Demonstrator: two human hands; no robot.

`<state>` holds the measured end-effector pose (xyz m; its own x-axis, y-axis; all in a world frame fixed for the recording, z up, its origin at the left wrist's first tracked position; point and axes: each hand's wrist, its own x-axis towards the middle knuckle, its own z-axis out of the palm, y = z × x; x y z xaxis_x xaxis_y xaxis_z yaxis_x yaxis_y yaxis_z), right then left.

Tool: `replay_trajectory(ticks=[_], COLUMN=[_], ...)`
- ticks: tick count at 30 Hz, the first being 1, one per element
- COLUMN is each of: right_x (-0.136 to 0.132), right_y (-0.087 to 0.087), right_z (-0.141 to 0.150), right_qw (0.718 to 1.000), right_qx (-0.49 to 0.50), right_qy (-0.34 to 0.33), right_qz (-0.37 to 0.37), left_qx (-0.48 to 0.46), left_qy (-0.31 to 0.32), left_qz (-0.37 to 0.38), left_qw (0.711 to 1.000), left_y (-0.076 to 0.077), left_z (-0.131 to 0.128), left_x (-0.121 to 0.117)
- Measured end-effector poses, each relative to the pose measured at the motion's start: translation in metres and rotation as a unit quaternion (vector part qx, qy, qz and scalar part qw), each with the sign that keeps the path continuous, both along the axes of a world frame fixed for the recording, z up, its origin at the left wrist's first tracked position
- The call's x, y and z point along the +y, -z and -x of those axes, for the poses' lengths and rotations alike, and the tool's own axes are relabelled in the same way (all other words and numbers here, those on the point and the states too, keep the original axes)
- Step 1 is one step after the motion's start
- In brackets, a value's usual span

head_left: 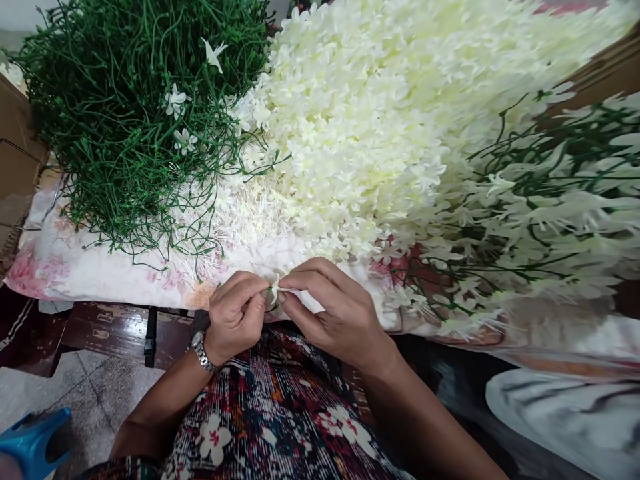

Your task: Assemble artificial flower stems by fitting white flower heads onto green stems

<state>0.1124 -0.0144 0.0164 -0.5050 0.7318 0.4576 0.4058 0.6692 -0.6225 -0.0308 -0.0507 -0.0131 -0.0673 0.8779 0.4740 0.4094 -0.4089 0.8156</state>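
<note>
In front of my body, both hands meet at a small white artificial flower [275, 288]. My left hand [237, 308], with a metal watch on its wrist, pinches the flower's left side, where a bit of green stem shows. From the right, my right hand [336, 308] pinches the flower's other side between thumb and index finger. Just beyond my hands lie thin white stamen-like strands [250, 210]. A big tangle of green plastic stems [125, 120] is heaped at the left, and a wide pile of loose cream-white petals [350, 120] fills the middle.
Finished-looking white flowers on green stems [540, 220] are bunched at the right. A floral cloth [115, 273] covers the work surface. Cardboard [17, 160] stands at the left edge, and a blue plastic object [37, 440] is on the floor at lower left.
</note>
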Motion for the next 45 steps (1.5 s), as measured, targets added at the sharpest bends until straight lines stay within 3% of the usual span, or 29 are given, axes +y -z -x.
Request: replay_trajectory(ticks=[4,11,26,31,34,37,39,41,45], right_x=[0.002,0.003,0.008,0.01,0.008,0.0,-0.007,-0.013,-0.017], right_y=[0.001,0.004,0.013,0.009,0.002,-0.001,0.002,0.007,0.012], right_z=[0.001,0.001,0.011,0.011,0.0,-0.011,-0.013,-0.008,0.002], right_qw=[0.999,0.999,1.0,0.999,0.999,0.999,0.999,0.998,0.999], right_qx=[-0.012,-0.031,-0.019,-0.024,-0.031,-0.012,-0.008,-0.028,0.005], right_qy=[0.007,0.012,-0.011,-0.022,-0.012,0.046,0.049,0.02,-0.007], right_qz=[-0.03,-0.016,0.012,0.023,0.002,-0.014,0.018,0.055,0.045], left_qx=[-0.006,0.012,-0.031,-0.037,-0.095,-0.205,-0.282,-0.344,-0.437], left_qy=[-0.001,-0.01,0.001,0.009,0.009,-0.048,-0.079,-0.073,-0.01], left_qz=[-0.004,-0.003,0.077,0.094,0.107,0.125,0.132,0.137,0.146], left_qw=[1.0,1.0,0.997,0.995,0.99,0.969,0.947,0.926,0.888], left_y=[0.003,0.006,0.006,0.004,0.003,0.005,0.007,0.007,-0.001], left_z=[0.001,-0.001,0.001,0.003,0.003,-0.001,-0.005,-0.01,-0.009], left_x=[0.001,0.002,0.005,0.006,0.007,0.006,0.005,0.003,-0.002])
